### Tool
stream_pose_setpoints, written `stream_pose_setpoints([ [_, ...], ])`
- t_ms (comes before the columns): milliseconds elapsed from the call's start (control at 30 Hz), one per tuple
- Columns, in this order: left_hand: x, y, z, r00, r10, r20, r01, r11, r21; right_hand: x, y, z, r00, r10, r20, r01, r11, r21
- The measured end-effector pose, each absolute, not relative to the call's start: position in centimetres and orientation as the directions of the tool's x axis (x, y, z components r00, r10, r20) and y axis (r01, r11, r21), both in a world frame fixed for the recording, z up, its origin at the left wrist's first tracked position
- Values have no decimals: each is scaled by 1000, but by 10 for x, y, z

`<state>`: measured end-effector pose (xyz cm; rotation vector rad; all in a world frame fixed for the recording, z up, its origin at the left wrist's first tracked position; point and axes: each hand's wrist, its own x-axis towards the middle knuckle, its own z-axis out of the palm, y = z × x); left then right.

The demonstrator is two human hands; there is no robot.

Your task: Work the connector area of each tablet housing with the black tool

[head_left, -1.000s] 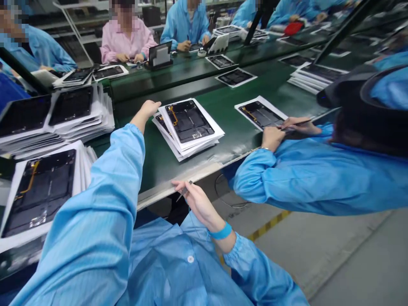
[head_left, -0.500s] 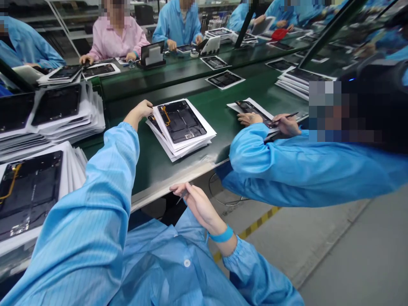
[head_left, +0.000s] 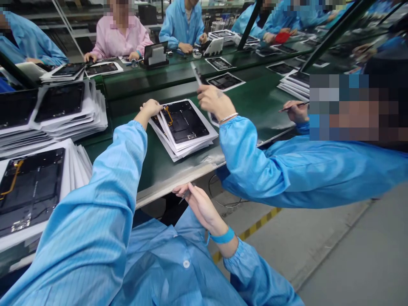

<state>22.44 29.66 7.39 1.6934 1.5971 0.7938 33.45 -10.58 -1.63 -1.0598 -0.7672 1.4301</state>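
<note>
My left hand (head_left: 149, 108) reaches out over the green belt (head_left: 159, 157) and grips the far-left edge of a small stack of white trays (head_left: 188, 140), each bearing an opened dark tablet back (head_left: 183, 121). My right hand (head_left: 194, 202) rests by the belt's near metal edge, fingers pinched on thin tweezers (head_left: 184, 195). A co-worker's hand (head_left: 214, 101) on my right hovers over the stack's right corner, holding up a thin white strip.
Taller stacks of trays with tablets lie at my left (head_left: 35, 187) and further back (head_left: 63, 110). The co-worker's other hand (head_left: 296, 111) holds a thin tool. More trays (head_left: 225, 80) ride the belt; several people work across it.
The co-worker's near hand has lifted from a tray on the right and swung left over my stack, and that tray no longer shows. My hands have hardly moved.
</note>
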Motion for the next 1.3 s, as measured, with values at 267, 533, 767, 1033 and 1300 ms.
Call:
stream_pose_setpoints([
  [267,181,225,52,-140,990,32,404,28,914,338,-104,-27,15,989,-149,-385,-132,-913],
  [533,172,178,6,-169,963,-210,-286,156,945,345,-63,-29,136,986,-102,-483,-24,-875],
  [767,186,163,7,-78,937,-341,-526,252,812,382,-31,-24,504,863,36,-301,214,-929],
  [1033,195,152,15,-5,966,-259,-475,225,851,439,16,0,517,856,19,-245,169,-955],
  [1300,175,163,22,-14,975,-222,-425,196,884,439,19,14,330,939,-102,-306,5,-952],
])
